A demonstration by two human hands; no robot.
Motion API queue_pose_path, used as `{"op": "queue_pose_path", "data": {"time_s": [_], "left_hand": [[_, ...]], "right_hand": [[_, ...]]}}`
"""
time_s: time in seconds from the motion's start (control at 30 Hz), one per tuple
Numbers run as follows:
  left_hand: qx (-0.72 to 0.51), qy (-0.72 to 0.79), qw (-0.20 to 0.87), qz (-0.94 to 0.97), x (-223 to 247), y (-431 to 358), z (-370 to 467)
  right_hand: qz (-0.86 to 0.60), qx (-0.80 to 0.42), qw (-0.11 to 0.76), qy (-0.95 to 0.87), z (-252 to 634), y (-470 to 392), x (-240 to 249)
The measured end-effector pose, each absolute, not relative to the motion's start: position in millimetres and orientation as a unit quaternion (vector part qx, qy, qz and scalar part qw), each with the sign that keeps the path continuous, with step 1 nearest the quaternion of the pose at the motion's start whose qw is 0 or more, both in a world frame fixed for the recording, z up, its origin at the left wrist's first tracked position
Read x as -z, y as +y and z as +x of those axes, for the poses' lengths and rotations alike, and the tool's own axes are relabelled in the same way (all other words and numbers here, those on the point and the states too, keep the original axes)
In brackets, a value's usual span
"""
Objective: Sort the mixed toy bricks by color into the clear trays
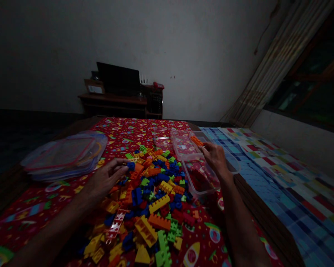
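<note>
My right hand [213,155] pinches an orange toy building brick [196,141] above the clear plastic containers on the right. Below it stands the nearest clear container [199,193], with dark red bricks [198,178] inside. My left hand [110,176] is at the left edge of a heap of toy building bricks [159,204], its fingers closed on a blue brick [131,166]. The heap mixes yellow, orange, blue, green and red pieces of several lengths.
Stacked clear lids [65,154] lie at the left on the red patterned cloth [128,128]. More clear containers [180,148] stand behind the nearest one. A bed with a checked cover [278,196] adjoins on the right. A desk with a black monitor [119,79] is by the wall.
</note>
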State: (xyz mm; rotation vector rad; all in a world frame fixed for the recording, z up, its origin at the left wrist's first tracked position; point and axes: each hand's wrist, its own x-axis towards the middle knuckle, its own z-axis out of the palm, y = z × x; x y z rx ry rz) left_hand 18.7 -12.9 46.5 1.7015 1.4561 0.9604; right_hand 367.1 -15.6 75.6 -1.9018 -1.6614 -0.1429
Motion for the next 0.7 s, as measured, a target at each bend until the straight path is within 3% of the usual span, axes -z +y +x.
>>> {"op": "queue_pose_path", "data": {"time_s": [0.17,0.53,0.7], "left_hand": [[-0.348,0.539,0.373,0.671,-45.0,-10.8,16.5],[-0.263,0.495,0.3,0.772,-36.6,-6.4,4.8],[-0.236,0.496,0.283,0.786,-45.3,-12.6,9.6]], "right_hand": [[-0.711,0.053,0.28,-0.642,361.5,-5.3,-72.7],[-0.683,0.088,0.09,-0.72,291.3,98.1,-83.2],[-0.644,0.108,0.109,-0.749,274.0,97.0,-79.5]]}}
